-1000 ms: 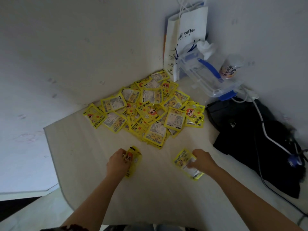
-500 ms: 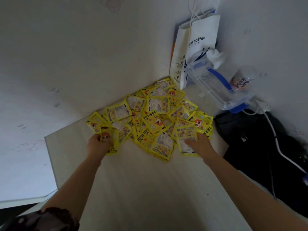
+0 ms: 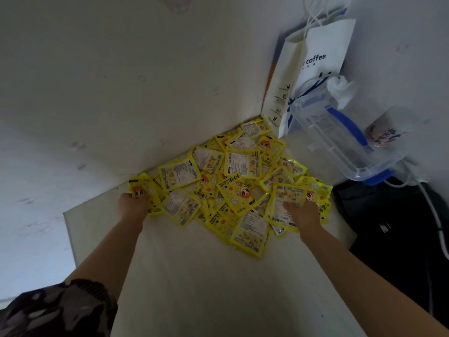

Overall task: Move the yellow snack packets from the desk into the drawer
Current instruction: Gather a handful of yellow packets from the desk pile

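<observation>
Several yellow snack packets [image 3: 233, 181] lie in an overlapping heap in the back corner of the pale desk [image 3: 218, 288]. My left hand [image 3: 132, 205] is at the heap's left edge, fingers closed on a yellow packet [image 3: 142, 190] with a cartoon face. At the heap's right side my right hand [image 3: 302, 214] presses on and grips another yellow packet [image 3: 288, 199]. No drawer is in view.
A white paper coffee bag [image 3: 313, 76] stands against the back wall. A clear plastic box with blue clips [image 3: 340, 139] and a cup [image 3: 384, 132] sit to its right. A black bag [image 3: 398, 234] with a white cable lies at right. The desk's left edge [image 3: 70, 237] drops off.
Both hands, each holding a packet, have moved from the desk's front up to the heap, the left to its left edge and the right to its right side. The view has shifted closer.
</observation>
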